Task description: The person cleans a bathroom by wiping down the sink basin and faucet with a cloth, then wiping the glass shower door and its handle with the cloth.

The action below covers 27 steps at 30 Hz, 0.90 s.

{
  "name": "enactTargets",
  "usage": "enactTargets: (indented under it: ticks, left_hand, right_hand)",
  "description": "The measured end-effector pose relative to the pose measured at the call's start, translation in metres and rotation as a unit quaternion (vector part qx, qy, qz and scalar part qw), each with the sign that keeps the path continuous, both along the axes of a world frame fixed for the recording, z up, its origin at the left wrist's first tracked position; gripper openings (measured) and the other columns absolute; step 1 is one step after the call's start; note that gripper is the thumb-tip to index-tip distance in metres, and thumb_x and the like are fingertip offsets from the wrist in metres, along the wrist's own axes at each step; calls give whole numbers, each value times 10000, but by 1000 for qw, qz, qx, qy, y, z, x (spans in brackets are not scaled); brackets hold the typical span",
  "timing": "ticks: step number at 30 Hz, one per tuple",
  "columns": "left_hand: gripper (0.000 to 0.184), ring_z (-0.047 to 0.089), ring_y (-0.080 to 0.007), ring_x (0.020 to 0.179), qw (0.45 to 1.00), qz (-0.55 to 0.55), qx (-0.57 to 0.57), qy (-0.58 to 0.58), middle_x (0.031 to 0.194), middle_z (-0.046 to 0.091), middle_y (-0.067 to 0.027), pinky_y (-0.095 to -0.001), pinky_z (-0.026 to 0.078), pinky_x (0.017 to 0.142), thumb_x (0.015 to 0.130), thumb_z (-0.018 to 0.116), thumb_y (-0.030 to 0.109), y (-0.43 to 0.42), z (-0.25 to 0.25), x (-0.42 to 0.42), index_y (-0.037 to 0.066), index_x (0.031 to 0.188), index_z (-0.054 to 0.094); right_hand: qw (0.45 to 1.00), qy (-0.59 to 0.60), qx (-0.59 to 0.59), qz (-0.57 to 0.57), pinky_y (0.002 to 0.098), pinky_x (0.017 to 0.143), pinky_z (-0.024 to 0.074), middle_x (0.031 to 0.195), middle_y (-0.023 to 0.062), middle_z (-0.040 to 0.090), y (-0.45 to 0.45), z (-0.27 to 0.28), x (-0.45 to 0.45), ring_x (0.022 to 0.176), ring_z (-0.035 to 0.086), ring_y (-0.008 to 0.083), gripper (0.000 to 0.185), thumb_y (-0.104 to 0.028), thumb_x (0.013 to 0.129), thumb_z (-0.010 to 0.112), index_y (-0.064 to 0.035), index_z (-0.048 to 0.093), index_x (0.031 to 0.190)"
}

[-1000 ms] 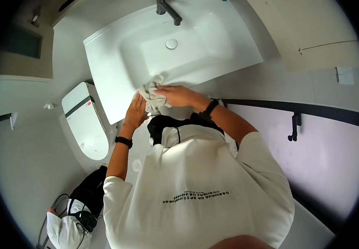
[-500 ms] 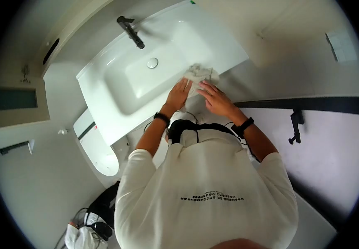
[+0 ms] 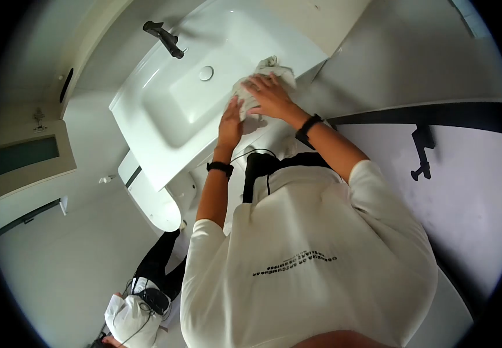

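Note:
A crumpled whitish cloth point(image 3: 284, 75) lies over the front rim of the white washbasin point(image 3: 164, 130), towards its right end. My right hand point(image 3: 269, 97) rests on top of the cloth with its fingers stretched and a little apart. At the cloth's left edge is my left hand point(image 3: 230, 124), fingers extended along the rim and fingertips touching the fabric. Both wrists wear black bands. The underside of the cloth is hidden.
A dark faucet point(image 3: 164, 39) stands at the basin's back edge, beyond the round drain plug point(image 3: 206, 73). Left of the basin is a white toilet point(image 3: 157, 203). Another person point(image 3: 138, 307) is at lower left. A black door handle point(image 3: 421, 152) projects at right.
My left hand has shifted left and slightly down along the rim. My right hand has moved up and left, further onto the cloth, which now stretches further left. The view has tilted.

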<state>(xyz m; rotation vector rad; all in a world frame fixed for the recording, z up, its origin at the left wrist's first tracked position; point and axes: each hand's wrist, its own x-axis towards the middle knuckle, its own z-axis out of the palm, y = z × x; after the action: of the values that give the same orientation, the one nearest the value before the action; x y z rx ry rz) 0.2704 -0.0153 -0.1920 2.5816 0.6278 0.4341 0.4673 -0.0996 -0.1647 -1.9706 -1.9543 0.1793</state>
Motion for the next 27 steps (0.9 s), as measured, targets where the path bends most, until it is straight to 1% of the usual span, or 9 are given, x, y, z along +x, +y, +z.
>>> enactTargets:
  ticks: [4,5,8,9,12,18,22,25,27]
  left_hand:
    - [512,581,-392,1209,986,167,-28,-14,1305,603,-237,-435,466,1027,821,548,-30,14,-14,-72,1,1332,558]
    - [441,660,-399,1055,968,243,-62,-13,1176,672,-226,-449,530,907,852,536,7,12,-10,-81,26,1288,600]
    - [331,688,-408,939,935,342,-53,77,1036,713,-211,-477,550,823,855,587,97,16,5,-84,59,1175,665]
    - [266,695,-410,891,915,381,-47,125,954,729,-181,-497,556,779,834,646,209,19,10,-73,83,1062,702]
    - [289,693,-421,907,901,372,-50,217,950,727,-186,-505,557,778,836,659,291,40,19,-22,80,1028,704]
    - [320,685,-448,911,944,295,-85,120,966,713,-228,-526,549,795,840,662,360,26,-8,94,76,984,693]
    - [359,679,-419,968,961,221,-148,68,1022,718,-210,-478,543,851,794,660,351,32,-22,141,46,976,711]
    - [398,686,-410,964,936,244,-211,144,1012,720,-216,-465,549,850,779,651,376,42,13,145,34,962,742]
    - [406,689,-406,963,940,250,-146,181,991,722,-214,-465,548,860,777,655,412,42,18,125,54,943,748]
  right_hand:
    - [995,-7,7,96,556,1144,249,1403,121,501,23,-19,-58,1362,417,303,639,-554,861,637,-127,558,1331]
    - [993,-44,8,111,542,1134,274,1410,95,502,22,-16,-72,1362,423,279,532,-439,902,621,-151,551,1344]
    - [987,-133,45,84,514,1121,309,1456,83,465,27,-32,-102,1376,415,256,457,-292,931,597,-176,519,1366]
    - [991,-109,-2,84,491,1127,308,1495,84,429,25,-25,-99,1388,408,250,471,-197,937,561,-198,487,1401]
    - [993,-103,-40,-41,482,1135,298,1510,83,419,25,-23,-96,1399,395,246,528,-197,926,579,-207,450,1438]
    - [982,-74,-62,-160,518,1144,254,1538,119,380,-4,-29,-22,1423,343,287,809,-231,809,710,-191,339,1528]
    - [965,-29,-155,-210,585,1022,377,1516,115,346,-25,9,21,1375,364,298,965,-390,679,830,-181,375,1504]
    - [952,2,-185,-243,569,936,439,1409,102,412,-16,17,10,1329,390,294,906,-445,645,853,-128,456,1395]
    - [949,-38,-189,-251,606,953,422,1368,99,430,-3,10,-23,1314,389,288,759,-336,687,818,-126,492,1339]
